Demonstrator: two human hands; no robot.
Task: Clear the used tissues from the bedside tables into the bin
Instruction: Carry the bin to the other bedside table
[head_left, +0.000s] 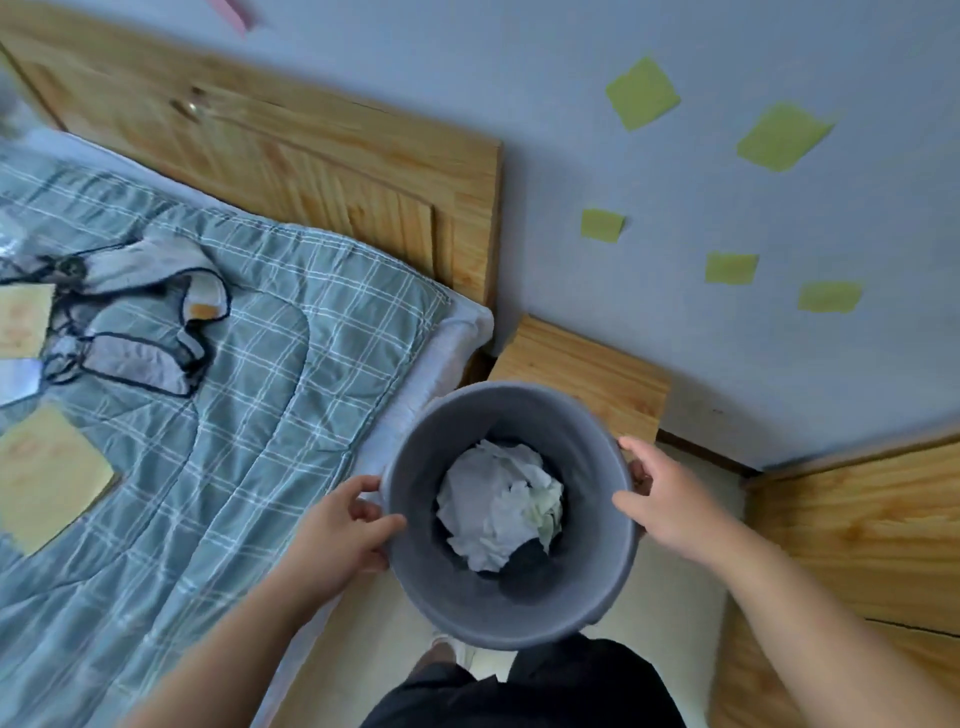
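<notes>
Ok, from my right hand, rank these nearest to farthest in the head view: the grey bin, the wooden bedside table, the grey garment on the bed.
1. Grey bin: the right hand grips its rim.
2. Bedside table: just beyond the bin, right of the bed.
3. Grey garment: far left, lying on the bed.

Wooden headboard (337, 156), checked quilt (260, 415), blue-grey wall (675, 338).

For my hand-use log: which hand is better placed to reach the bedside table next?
Probably the right hand: it holds the bin right beside the bedside table; the left hand holds it next to the bed.
</notes>
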